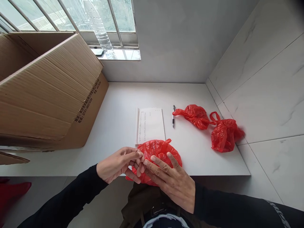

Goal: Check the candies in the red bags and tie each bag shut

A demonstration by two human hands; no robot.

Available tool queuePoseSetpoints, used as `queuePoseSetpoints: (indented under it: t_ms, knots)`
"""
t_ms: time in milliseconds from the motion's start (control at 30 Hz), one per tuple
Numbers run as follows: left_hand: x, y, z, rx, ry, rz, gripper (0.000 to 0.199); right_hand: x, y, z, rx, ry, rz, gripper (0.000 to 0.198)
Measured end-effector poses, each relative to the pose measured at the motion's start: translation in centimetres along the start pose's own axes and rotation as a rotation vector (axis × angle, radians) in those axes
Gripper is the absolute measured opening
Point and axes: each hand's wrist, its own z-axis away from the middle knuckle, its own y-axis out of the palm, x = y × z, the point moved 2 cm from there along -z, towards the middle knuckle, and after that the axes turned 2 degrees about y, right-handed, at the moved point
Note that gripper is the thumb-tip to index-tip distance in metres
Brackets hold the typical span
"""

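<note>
A knotted red plastic bag [155,147] lies at the front edge of the white table, under both hands. Over its left side is my left hand [121,164], thumb and forefinger tips pressed together and the lower fingers loosely bent. Whether anything sits in that pinch is too small to tell. My right hand [173,180] is open over the front of the bag, back upward and fingers stretched out. Its fingertips come close to those of my left hand, and contact is unclear. The hands partly hide the bag.
Behind the bag lies a notebook [152,125] with writing, then a pen [173,117]. Two tied red bags, one nearer [196,115] and one farther right [224,136], are by the tiled wall. A large cardboard box [52,91] stands left; a bottle [101,33] is on the windowsill.
</note>
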Motion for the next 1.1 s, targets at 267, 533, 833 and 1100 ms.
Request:
queuePoseSetpoints:
  t_ms: [267,533,833,1100]
  knots:
    - [0.2,0.4,-0.5,-0.154,0.034,-0.196,0.023,0.6,0.1,-0.3,0.046,0.046,-0.04,0.076]
    - [1.0,0.8,-0.8,-0.155,0.066,-0.206,0.027,0.4,0.2,-0.4,0.029,0.042,-0.011,0.074]
    - [-0.1,1.0,0.0,-0.069,0.087,0.018,0.03,0.2,0.1,-0.3,0.005,0.068,-0.018,0.067]
    - [1.0,0.9,-1.1,-0.205,0.127,-0.002,0.025,0.6,-0.2,-0.8,0.02,0.055,-0.04,0.059]
